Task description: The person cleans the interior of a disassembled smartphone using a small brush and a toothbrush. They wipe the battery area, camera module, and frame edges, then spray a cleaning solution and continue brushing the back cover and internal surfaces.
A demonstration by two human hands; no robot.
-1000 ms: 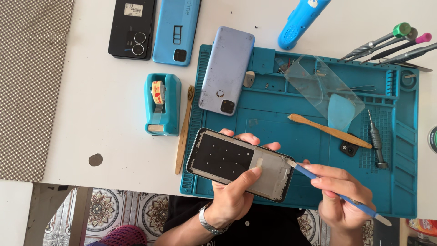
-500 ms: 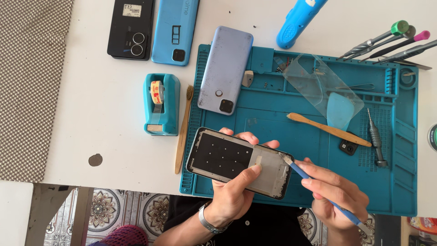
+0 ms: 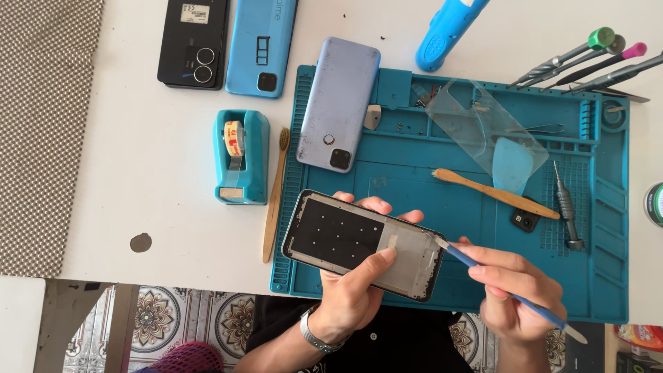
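The left hand (image 3: pixel 352 293) is closed around a black opened phone frame with a grey inner plate (image 3: pixel 362 243), fingers curled behind it and the thumb pressed on its face, so the frame is propped tilted above the near edge of the teal silicone repair mat (image 3: pixel 456 207), steady enough to be worked on. The right hand (image 3: pixel 514 290) pinches a thin blue-handled tool (image 3: pixel 507 293) like a pen, all fingers shut on the handle; its pale tip touches the frame's right end, a grip that suits fine, controlled work at that edge.

Spare parts and tools lie out of the way toward the far side of the white tabletop (image 3: pixel 152 152). A lilac phone back (image 3: pixel 338 103) lies face down across the mat's far left corner, with a black phone (image 3: pixel 193 41) and a blue phone (image 3: pixel 262 45) beside it at the far edge. A teal tape dispenser (image 3: pixel 242 157) stands left of the mat, a bamboo brush (image 3: pixel 275 197) just beside it. On the mat lie a clear plastic cover (image 3: pixel 476 121), a wooden stick (image 3: pixel 494 193) and a small metal screwdriver (image 3: pixel 566 207).
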